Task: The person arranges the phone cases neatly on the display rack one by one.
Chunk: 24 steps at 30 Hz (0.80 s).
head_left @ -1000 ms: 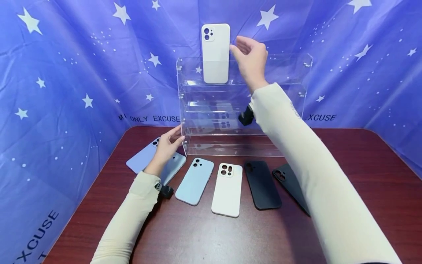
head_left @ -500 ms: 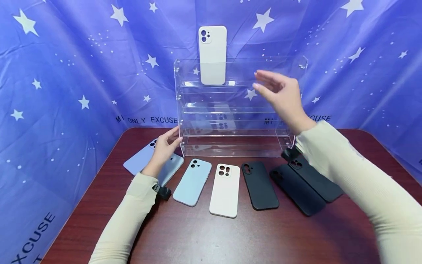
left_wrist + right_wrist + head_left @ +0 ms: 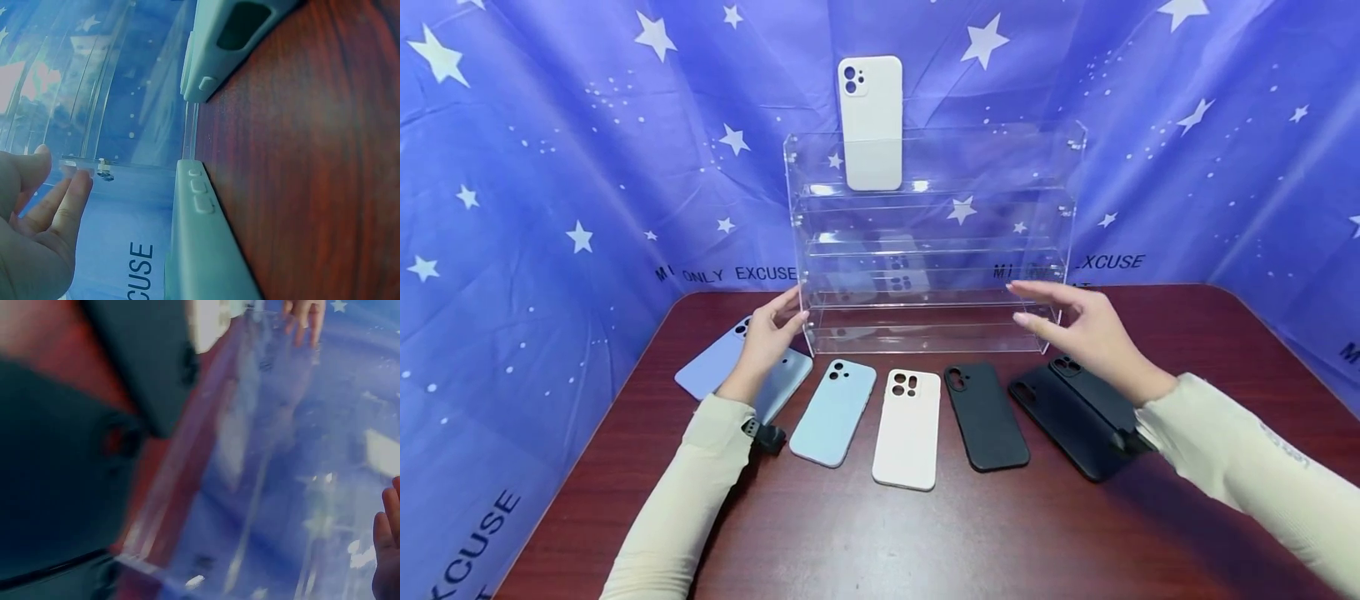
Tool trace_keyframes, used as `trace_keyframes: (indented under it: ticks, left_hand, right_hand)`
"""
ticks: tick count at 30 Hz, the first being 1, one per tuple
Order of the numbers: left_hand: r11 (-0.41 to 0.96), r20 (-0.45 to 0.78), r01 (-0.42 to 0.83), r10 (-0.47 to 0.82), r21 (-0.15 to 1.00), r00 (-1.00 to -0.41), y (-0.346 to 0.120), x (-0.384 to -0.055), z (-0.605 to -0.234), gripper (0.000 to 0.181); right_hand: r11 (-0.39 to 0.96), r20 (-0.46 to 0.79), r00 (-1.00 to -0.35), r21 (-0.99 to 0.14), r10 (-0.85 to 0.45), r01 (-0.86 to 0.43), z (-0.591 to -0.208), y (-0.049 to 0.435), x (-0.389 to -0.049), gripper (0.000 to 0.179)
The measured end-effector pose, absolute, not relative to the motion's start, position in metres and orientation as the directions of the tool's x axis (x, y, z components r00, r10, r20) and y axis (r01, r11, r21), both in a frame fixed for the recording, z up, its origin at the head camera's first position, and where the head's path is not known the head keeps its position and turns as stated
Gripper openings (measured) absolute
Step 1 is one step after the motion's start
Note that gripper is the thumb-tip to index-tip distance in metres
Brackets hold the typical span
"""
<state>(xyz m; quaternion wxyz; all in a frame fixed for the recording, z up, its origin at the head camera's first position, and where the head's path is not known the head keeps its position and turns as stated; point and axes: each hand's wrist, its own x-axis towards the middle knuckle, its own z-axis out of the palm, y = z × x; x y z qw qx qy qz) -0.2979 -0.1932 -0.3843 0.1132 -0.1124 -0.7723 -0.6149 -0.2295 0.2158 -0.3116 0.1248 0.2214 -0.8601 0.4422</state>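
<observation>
Head view. Rack (image 3: 925, 342): clear, tiered, upright at the rear of the table (image 3: 985, 542). White case (image 3: 872, 125): upright on the top tier, toward the rack's left end. On the table, left to right: purple case (image 3: 707, 364), partly covered; blue case (image 3: 786, 387), partly behind the left wrist; pale blue case (image 3: 832, 412); cream case (image 3: 907, 429); black case (image 3: 988, 421); second black case (image 3: 1060, 429); third black case (image 3: 1101, 398), overlapping in view with the second. Left hand (image 3: 765, 337): at the rack's left side, not clenched. Right hand (image 3: 1090, 329): released, thumb and fingers apart, above the third black case, near the rack's right end; contact with the rack not evident.

Left wrist view. Left hand: straight fingertips against the rack's side panel, no wrapped grip. Two cases partly in frame, beside the table's grain; which two, cannot be told.

Right wrist view. Blurred. Right hand: at the right edge, nothing held. Dark cases at left; left hand at the rack's far end.

Step, as judged: loading the rack, one case up, seven down; right hand free, left steadying. Next move, as judged: calls for either bracing the rack's right side or pinching a case by its long edges.
</observation>
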Motion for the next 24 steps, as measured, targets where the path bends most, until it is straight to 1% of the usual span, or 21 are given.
trace_keyframes:
  ticks: [3, 6, 10, 14, 16, 19, 24]
  left_hand:
    - [0.203, 0.324, 0.325, 0.041, 0.924, -0.945, -0.194, -0.298, -0.385, 0.047]
    - [0.184, 0.322, 0.325, 0.049, 0.927, -0.945, -0.193, -0.295, -0.382, 0.048]
    - [0.193, 0.317, 0.319, 0.043, 0.928, -0.947, -0.193, -0.295, -0.380, 0.048]
    - [0.214, 0.322, 0.322, 0.036, 0.922, -0.946, -0.194, -0.298, -0.382, 0.047]
    - [0.208, 0.318, 0.318, 0.032, 0.925, -0.948, -0.194, -0.298, -0.383, 0.048]
    - [0.199, 0.311, 0.311, 0.034, 0.929, -0.950, -0.194, -0.298, -0.384, 0.048]
    - [0.200, 0.301, 0.301, 0.031, 0.932, -0.953, -0.193, -0.297, -0.383, 0.048]
  right_hand:
    - [0.563, 0.396, -0.879, -0.676, -0.267, -0.476, -0.326, 0.230, -0.223, 0.041]
    - [0.595, 0.362, -0.895, -0.670, -0.259, -0.443, -0.343, 0.245, -0.218, 0.042]
    - [0.616, 0.283, -0.920, -0.683, -0.272, -0.393, -0.359, 0.267, -0.216, 0.045]
    - [0.655, 0.217, -0.936, -0.670, -0.276, -0.349, -0.368, 0.285, -0.218, 0.047]
    - [0.686, 0.193, -0.939, -0.643, -0.285, -0.340, -0.374, 0.294, -0.220, 0.049]
    - [0.698, 0.171, -0.933, -0.623, -0.318, -0.352, -0.382, 0.307, -0.224, 0.052]
    - [0.687, 0.136, -0.931, -0.640, -0.339, -0.344, -0.390, 0.324, -0.230, 0.057]
